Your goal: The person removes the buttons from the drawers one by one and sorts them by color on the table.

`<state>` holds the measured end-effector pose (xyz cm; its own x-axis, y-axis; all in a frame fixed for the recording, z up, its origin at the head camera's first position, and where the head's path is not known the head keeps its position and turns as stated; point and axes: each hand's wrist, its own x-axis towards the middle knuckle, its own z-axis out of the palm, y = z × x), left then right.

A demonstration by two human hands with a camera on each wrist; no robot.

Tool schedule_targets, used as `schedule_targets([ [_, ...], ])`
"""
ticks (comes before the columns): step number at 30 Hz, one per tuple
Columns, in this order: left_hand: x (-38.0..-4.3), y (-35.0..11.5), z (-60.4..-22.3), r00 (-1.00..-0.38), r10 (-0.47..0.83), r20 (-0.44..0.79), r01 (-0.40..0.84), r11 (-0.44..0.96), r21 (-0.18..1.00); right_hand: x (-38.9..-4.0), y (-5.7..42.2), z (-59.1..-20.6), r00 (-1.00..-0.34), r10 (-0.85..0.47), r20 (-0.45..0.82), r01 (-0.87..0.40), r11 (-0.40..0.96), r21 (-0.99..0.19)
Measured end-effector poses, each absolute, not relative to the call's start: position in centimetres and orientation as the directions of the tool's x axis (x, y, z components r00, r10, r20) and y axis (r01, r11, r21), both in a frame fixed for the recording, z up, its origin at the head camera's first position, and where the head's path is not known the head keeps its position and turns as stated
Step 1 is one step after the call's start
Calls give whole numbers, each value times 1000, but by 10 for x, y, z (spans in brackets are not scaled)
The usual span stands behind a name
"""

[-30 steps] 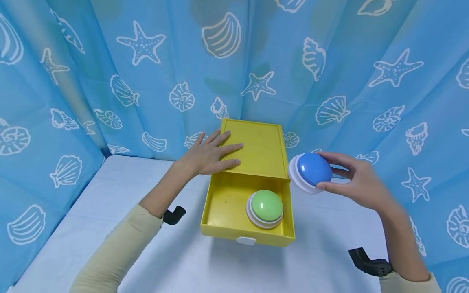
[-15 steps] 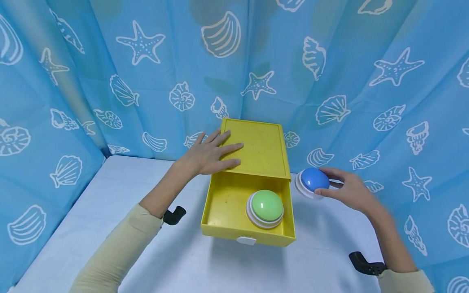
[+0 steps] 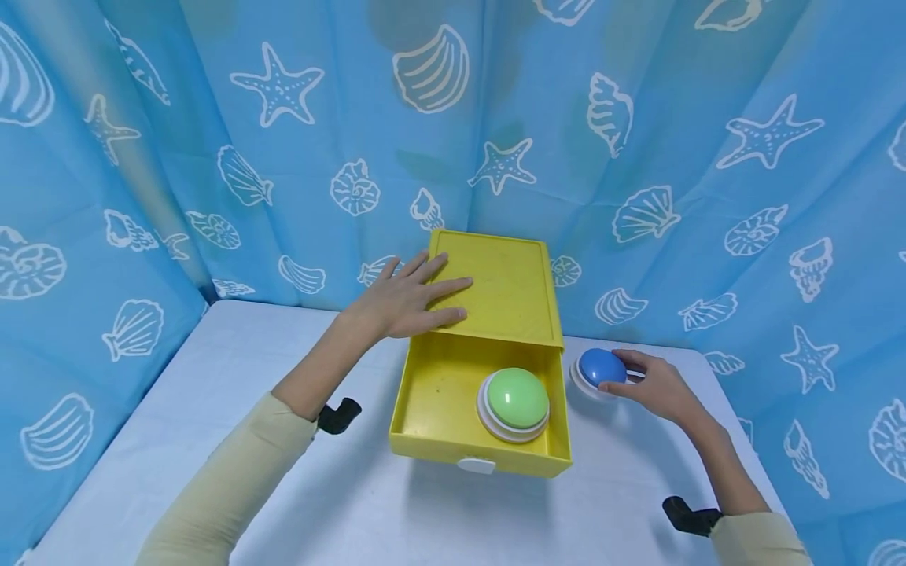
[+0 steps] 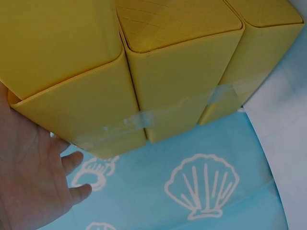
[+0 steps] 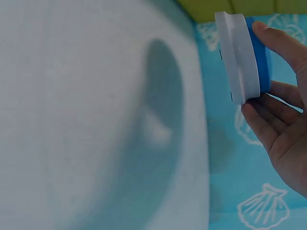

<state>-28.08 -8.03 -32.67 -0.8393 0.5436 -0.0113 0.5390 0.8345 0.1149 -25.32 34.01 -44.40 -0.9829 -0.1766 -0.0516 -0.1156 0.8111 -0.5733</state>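
My left hand lies with spread fingers on the top of a yellow drawer box, at its left side. The box's front drawer is pulled out. Inside it, on the right, sits a green dome button on a white base. To the right of the box, my right hand grips a blue dome button with a white base, thumb and fingers on opposite sides. In the right wrist view, the blue button is held over the white table, and its shadow falls apart from it.
Behind the box hangs a blue curtain with white shell and starfish prints. The white table spreads around the box. In the left wrist view, the box's side shows several yellow sections with clear tape across them.
My right hand has lowered the blue button toward the table on the right of the box. The left hand, the drawer and the green button have stayed in place.
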Motion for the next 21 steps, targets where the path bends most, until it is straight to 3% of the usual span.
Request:
schedule_targets([
  [21,-280,-79,-327,-845,535,-10,532,841,100,-269,329,-482,-982,-132,-135,-30,815,-579],
])
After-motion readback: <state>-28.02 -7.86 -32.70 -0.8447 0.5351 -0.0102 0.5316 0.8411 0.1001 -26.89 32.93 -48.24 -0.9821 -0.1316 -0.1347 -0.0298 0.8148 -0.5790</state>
